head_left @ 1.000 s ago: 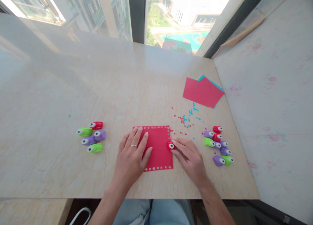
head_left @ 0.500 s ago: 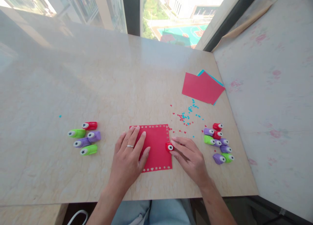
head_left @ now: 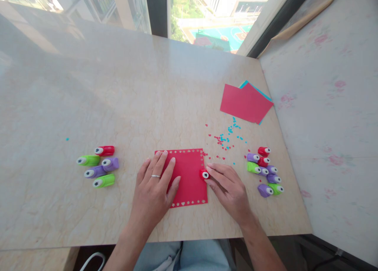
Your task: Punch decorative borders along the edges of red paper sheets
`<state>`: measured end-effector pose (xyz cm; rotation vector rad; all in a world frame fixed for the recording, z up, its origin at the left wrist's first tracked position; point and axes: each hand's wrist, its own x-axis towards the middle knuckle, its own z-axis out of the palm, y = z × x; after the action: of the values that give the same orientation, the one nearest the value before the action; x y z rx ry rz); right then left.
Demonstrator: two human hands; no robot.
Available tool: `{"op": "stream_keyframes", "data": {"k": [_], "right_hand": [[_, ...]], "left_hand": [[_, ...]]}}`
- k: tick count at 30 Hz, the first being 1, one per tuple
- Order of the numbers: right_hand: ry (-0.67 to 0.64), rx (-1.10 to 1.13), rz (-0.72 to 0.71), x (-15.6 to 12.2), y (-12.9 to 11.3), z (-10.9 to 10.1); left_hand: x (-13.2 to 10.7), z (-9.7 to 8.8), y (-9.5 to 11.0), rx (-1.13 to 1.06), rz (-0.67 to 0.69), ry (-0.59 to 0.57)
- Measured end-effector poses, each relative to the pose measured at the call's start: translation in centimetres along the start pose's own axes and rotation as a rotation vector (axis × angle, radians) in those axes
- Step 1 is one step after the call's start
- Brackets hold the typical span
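Note:
A red paper sheet [head_left: 189,176] lies near the table's front edge, with small punched shapes along its top, right and bottom borders. My left hand [head_left: 155,188] lies flat on its left half, fingers spread, a ring on one finger. A small red craft punch [head_left: 204,174] sits on the sheet's right edge. My right hand [head_left: 228,188] presses on it with its fingertips, the fingers held together.
Several punches in green, purple and red [head_left: 99,166] lie in a group at the left; another group [head_left: 265,170] lies at the right. Red and blue paper scraps [head_left: 226,139] are scattered behind the sheet. A stack of red and blue sheets [head_left: 245,102] lies at back right. The marble table [head_left: 118,86] ends at a window.
My hands and the punch have kept their place on the sheet. Only the camera has shifted a little, so that everything sits slightly lower and to the left.

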<state>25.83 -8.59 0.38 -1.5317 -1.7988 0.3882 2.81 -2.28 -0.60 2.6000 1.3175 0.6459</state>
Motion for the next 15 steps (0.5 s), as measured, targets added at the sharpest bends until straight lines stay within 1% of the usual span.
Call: {"op": "stream_keyframes", "data": {"k": [15], "right_hand": [[0.007, 0.025, 0.004, 0.00, 0.04, -0.03]], "left_hand": [[-0.06, 0.04, 0.01, -0.008, -0.013, -0.010]]}}
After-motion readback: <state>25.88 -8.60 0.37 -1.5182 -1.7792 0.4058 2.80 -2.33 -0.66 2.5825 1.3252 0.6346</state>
